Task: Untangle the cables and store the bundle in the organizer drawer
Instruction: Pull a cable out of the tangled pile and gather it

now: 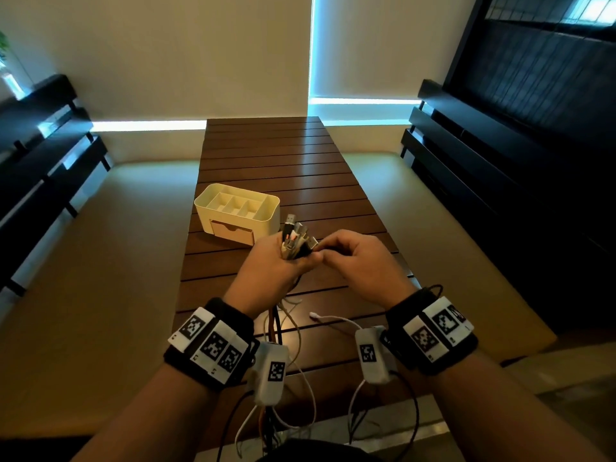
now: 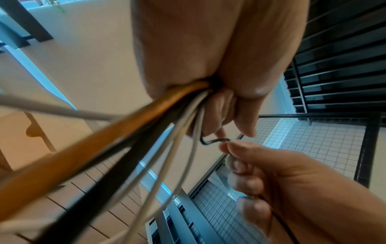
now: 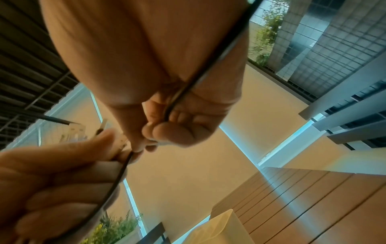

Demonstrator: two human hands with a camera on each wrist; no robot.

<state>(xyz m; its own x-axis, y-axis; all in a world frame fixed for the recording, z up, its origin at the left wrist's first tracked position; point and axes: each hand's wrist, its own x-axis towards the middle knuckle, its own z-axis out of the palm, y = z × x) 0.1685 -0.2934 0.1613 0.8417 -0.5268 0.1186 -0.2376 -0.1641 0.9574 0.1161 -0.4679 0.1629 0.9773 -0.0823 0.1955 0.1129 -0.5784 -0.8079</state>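
My left hand [image 1: 283, 261] grips a bundle of cables [image 1: 295, 238] above the table, with the plug ends sticking up out of the fist. Orange, black and white strands [image 2: 133, 132] hang down from it toward the near table edge. My right hand [image 1: 336, 250] sits close beside the left and pinches a thin black cable [image 3: 171, 105] that runs from the bundle through its curled fingers [image 2: 240, 158]. The cream organizer [image 1: 238, 208] with its small front drawer [image 1: 231, 231] stands just beyond the hands, to the left. The drawer looks pushed in.
The slatted brown wooden table [image 1: 283, 161] stretches away from me. A loose white cable end [image 1: 315, 316] lies on it between my wrists. Dark benches [image 1: 43, 155] flank the table on the left, and more dark benches [image 1: 466, 155] on the right.
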